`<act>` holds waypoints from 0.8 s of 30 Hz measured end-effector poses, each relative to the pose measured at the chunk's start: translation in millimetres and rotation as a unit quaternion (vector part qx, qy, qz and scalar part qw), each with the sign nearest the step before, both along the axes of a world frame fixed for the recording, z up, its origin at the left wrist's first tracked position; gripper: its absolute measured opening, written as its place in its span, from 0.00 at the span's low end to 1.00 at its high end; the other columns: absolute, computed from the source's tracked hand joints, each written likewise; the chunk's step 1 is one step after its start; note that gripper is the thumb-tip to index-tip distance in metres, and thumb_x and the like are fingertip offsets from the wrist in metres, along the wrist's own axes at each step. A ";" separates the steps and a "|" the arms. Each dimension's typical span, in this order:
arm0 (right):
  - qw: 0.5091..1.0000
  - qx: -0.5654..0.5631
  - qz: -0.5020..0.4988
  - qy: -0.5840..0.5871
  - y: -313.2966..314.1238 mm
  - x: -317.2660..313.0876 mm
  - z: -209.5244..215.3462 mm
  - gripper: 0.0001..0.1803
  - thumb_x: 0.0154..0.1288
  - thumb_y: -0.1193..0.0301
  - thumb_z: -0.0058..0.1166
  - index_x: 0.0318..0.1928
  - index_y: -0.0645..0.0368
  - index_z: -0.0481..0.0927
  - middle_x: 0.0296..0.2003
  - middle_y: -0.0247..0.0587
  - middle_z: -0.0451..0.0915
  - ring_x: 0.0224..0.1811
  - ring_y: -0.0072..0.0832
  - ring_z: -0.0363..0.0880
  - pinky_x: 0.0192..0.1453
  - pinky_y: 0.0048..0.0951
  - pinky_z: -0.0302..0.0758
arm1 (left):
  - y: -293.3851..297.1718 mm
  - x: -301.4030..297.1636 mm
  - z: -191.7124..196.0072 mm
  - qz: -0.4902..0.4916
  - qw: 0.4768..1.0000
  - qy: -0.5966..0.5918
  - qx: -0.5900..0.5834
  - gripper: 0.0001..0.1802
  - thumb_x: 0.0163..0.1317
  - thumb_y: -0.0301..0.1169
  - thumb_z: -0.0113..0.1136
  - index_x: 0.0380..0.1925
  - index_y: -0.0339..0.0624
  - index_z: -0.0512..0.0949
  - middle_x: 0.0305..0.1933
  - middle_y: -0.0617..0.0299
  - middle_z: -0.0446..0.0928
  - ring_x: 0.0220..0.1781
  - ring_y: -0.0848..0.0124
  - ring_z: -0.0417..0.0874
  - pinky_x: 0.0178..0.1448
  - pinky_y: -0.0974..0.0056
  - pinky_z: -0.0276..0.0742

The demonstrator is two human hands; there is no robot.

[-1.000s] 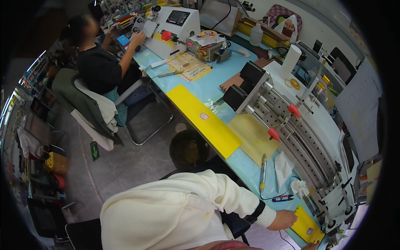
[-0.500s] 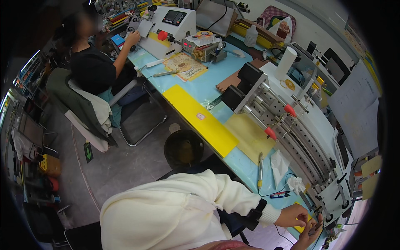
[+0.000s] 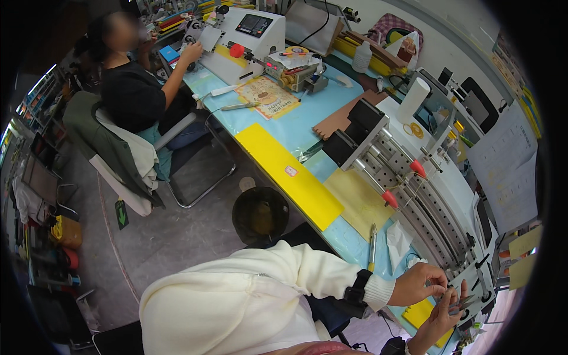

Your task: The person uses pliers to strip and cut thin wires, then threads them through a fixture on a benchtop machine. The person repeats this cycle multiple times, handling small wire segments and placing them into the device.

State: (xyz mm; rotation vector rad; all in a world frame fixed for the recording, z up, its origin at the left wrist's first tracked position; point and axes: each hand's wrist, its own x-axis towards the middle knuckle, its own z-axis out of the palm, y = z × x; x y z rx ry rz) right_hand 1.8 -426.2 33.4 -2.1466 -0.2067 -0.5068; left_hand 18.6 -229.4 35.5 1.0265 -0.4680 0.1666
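Observation:
My left hand (image 3: 419, 284), out of a white sleeve with a black wrist strap, is closed with thumb and fingertips pinched together. Whatever is in the pinch is too small to make out. Just below and right of it, my right hand (image 3: 441, 316) is curled around a small metal tool with pointed blades (image 3: 467, 301), possibly scissors; the fingers hide much of it. The fingertips of both hands nearly meet, in front of a white machine plate (image 3: 477, 278). Below them a yellow strip (image 3: 419, 313) lies at the bench edge.
A long machine rail with red-tipped rods (image 3: 389, 199) runs along the bench's right side. A silver pen-like tool (image 3: 373, 245), white tissue (image 3: 399, 239) and long yellow board (image 3: 290, 177) lie on the blue bench top. A co-worker (image 3: 133, 89) sits far left; a black bin (image 3: 260, 214) stands on the floor.
Both my hands have risen and moved closer together, the left now covering the crumpled tissue and the small dark tool on the bench. The metal blades show more plainly. The view has shifted slightly.

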 end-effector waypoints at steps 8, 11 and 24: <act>1.000 -0.027 0.009 0.000 21.6 11.7 6.5 0.34 0.59 0.88 0.53 0.66 0.53 0.69 0.39 0.36 0.84 0.41 0.24 0.81 0.44 0.22 0.75 | 14.5 6.7 -1.3 -0.054 0.997 0.059 0.013 0.08 0.63 0.25 0.61 0.29 0.35 0.73 0.26 0.61 0.76 0.28 0.75 0.76 0.37 0.69 0.73; 0.999 -0.042 0.015 -0.004 23.8 15.0 8.2 0.34 0.59 0.88 0.53 0.66 0.53 0.68 0.39 0.36 0.83 0.41 0.23 0.81 0.44 0.22 0.75 | 19.0 9.9 -3.4 -0.100 0.991 0.085 -0.024 0.07 0.63 0.24 0.61 0.29 0.35 0.73 0.26 0.64 0.76 0.28 0.77 0.76 0.35 0.70 0.73; 0.994 -0.088 0.036 -0.046 50.6 2.3 55.5 0.37 0.58 0.92 0.51 0.67 0.54 0.68 0.38 0.36 0.82 0.40 0.20 0.80 0.44 0.19 0.74 | 51.0 27.4 -6.1 -0.129 0.979 0.149 -0.057 0.06 0.67 0.27 0.63 0.40 0.36 0.81 0.31 0.64 0.82 0.27 0.80 0.80 0.33 0.73 0.77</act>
